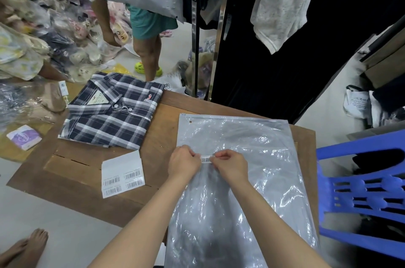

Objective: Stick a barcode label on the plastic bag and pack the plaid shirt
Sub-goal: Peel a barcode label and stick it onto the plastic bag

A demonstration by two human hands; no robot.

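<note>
Both hands, left hand (pixel 183 163) and right hand (pixel 230 165), pinched the ends of the barcode label (pixel 206 159) in their fingers, keeping it taut over the flat plastic bag (pixel 252 140), while the folded plaid shirt (pixel 111 112) waited beside it on the tabletop (pixel 83 171), probably for packing afterward.

Centre of the frame: left hand (pixel 183 163) and right hand (pixel 230 164) pinching the two ends of a small barcode label (pixel 206 159) just above a clear plastic bag (pixel 252 180) spread flat on the wooden surface (pixel 87 180). Upper left of the surface: folded plaid shirt (pixel 114 112), collar up, well apart from the bag. Below the shirt, a white sheet of barcode labels (pixel 122 174); at right edge, a blue plastic chair (pixel 368 193).
</note>
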